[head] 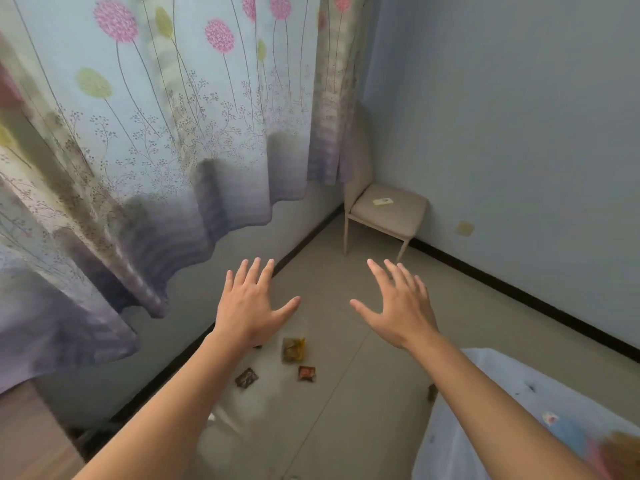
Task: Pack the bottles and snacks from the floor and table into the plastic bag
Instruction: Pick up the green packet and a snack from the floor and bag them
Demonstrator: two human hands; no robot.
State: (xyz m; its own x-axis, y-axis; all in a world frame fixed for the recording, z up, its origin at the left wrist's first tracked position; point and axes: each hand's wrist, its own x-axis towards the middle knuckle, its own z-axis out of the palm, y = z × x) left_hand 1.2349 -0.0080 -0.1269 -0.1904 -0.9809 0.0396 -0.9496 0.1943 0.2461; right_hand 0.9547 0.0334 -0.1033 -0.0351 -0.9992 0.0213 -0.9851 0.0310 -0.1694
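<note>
Both forearms [166, 410] reach forward, left grip [252, 306] and right grip [403, 311] released with fingers spread and empty, above three snacks [293, 349] lying on the floor [346, 427], where thin slick packets may slip from a hasty pinch; no bag shows.

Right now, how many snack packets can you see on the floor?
3: yellowish packet farthest, red packet nearer right, dark packet nearer left. A dark bit under the left hand and another by the right forearm may be more.
</note>
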